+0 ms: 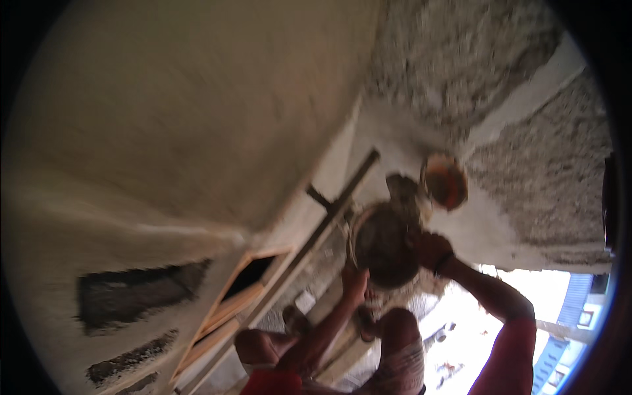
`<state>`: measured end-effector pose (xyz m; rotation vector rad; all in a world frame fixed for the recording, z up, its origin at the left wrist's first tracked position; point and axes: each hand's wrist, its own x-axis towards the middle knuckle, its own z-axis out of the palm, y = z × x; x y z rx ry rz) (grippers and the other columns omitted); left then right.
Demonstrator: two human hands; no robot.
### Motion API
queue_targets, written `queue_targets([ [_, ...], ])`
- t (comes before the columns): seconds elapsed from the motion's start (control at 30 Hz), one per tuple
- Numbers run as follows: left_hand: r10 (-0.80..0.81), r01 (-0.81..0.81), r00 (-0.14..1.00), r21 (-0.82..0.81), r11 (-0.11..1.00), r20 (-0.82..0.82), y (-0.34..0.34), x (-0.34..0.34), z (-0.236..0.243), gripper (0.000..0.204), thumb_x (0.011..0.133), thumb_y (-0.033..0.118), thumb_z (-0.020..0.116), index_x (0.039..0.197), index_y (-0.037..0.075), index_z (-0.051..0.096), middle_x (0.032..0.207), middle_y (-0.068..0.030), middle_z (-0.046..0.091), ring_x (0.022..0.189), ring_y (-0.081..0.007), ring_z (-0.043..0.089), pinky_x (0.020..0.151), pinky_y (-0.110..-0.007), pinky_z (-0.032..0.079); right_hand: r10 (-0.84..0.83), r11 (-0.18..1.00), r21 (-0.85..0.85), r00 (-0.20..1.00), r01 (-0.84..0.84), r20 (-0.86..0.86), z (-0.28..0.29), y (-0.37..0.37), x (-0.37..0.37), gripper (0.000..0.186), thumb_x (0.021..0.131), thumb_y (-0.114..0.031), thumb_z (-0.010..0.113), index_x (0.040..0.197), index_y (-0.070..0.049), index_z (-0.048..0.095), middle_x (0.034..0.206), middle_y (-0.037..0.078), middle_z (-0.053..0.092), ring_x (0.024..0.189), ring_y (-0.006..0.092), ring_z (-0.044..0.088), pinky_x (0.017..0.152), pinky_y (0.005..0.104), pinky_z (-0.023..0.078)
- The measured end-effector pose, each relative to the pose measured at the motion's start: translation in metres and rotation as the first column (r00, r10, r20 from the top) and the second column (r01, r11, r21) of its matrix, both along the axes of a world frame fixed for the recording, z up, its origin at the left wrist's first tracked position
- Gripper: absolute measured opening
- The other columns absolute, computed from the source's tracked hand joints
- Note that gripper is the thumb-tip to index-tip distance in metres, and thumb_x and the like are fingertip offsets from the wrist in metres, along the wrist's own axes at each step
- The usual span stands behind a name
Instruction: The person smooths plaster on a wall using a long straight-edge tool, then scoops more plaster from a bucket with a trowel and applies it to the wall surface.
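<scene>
In front of my bent knees is a round bucket [385, 247] holding dark grey, mortar-like stuff. My left hand [355, 282] is closed on its near left rim. At the opposite, right side of the bucket, my right hand [431, 251] is closed, with a dark band round its wrist. Blur and shadow hide what its fingers hold, if anything. Just beyond stands a second, smaller bucket [444, 181] with an orange inside. A dark, blurred lump [401, 187] lies between the two.
A long bar [336, 204] with a short crosspiece slants along the left. The smooth wall [197, 118] has dark rough patches [138, 296] and a wooden frame [230, 296]. Rough plaster [546, 171] covers the right-hand wall. Bright daylight enters at the lower right, beside a blue structure [573, 303].
</scene>
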<state>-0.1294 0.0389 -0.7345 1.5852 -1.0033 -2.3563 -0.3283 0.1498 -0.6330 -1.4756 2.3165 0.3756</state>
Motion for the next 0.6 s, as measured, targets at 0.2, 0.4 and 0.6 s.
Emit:
queue_targets([
  [0.2, -0.069, 0.051, 0.996, -0.262, 0.964, -0.056, -0.027, -0.003, 0.171, 0.069, 0.063, -0.002, 0.053, 0.131, 0.008, 0.047, 0.100, -0.0101, 0.062, 0.088, -0.0221, 0.058, 0.072, -0.035, 0.049, 0.176, 0.984, -0.069, 0.956, -0.164, 0.235, 0.097, 0.000, 0.060, 0.026, 0.085, -0.022, 0.044, 0.096, -0.010, 0.064, 0.078, 0.016, 0.067, 0.071, 0.0339, 0.067, 0.065, 0.0517, 0.052],
  [0.4, 0.030, -0.014, 0.998, -0.305, 0.952, 0.049, -0.073, 0.014, 0.313, 0.059, 0.063, -0.002, 0.055, 0.122, 0.004, 0.054, 0.102, -0.0094, 0.063, 0.086, -0.0198, 0.058, 0.071, -0.035, 0.049, 0.382, 0.904, 0.022, 0.829, -0.427, 0.409, 0.307, -0.059, 0.036, 0.032, 0.081, -0.022, 0.048, 0.107, -0.011, 0.062, 0.090, 0.019, 0.067, 0.085, 0.0334, 0.067, 0.071, 0.0480, 0.053],
  [0.6, 0.017, -0.008, 1.000, -0.345, 0.938, 0.023, -0.072, 0.017, 0.387, 0.058, 0.063, -0.002, 0.056, 0.121, 0.004, 0.055, 0.100, -0.0085, 0.063, 0.084, -0.0191, 0.058, 0.069, -0.034, 0.049, 0.383, 0.899, 0.193, 0.919, -0.393, 0.088, 0.377, -0.113, 0.017, 0.031, 0.082, -0.021, 0.050, 0.106, -0.010, 0.064, 0.092, 0.017, 0.067, 0.088, 0.0343, 0.066, 0.072, 0.0492, 0.053],
])
